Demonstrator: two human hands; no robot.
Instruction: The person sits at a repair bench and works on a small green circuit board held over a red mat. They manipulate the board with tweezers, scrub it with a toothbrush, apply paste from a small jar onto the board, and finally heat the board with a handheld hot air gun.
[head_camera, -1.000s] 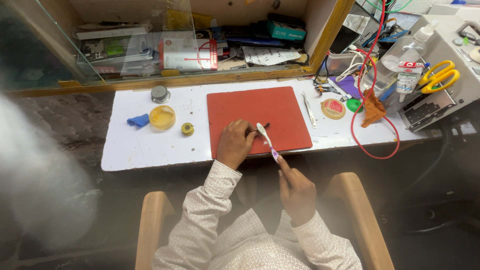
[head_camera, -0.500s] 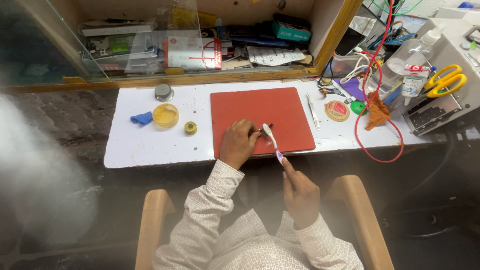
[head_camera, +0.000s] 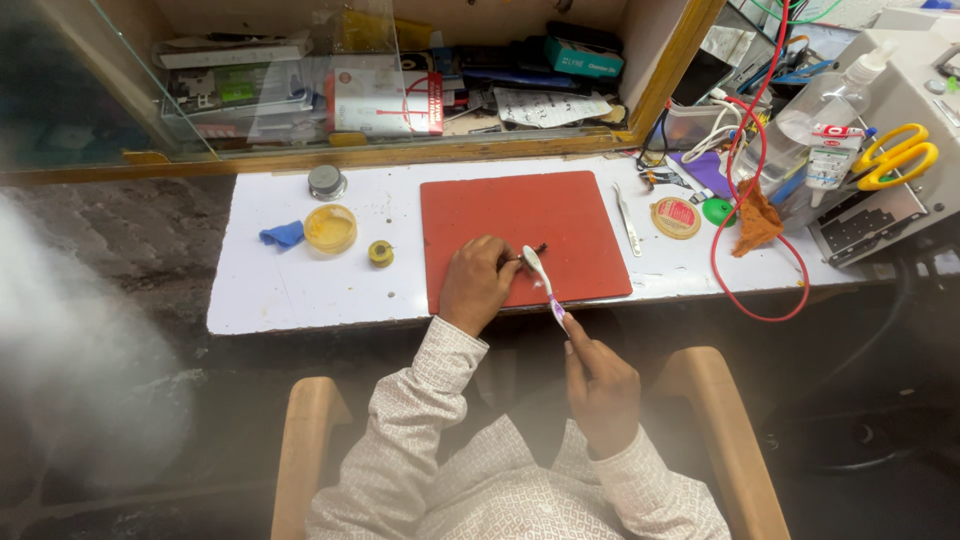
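My left hand rests on the red mat and pinches a small dark part at its fingertips. Over the mat's front edge, my right hand holds a white and purple toothbrush by its handle. The brush head lies against the small part.
On the white bench top sit a yellow dish, a blue cloth, a small yellow roll, a metal tin, tweezers and a round tin. Red cable, a bottle and yellow scissors crowd the right.
The brush head has shifted slightly along the small part while my left hand stays on the mat. The view moved a little.
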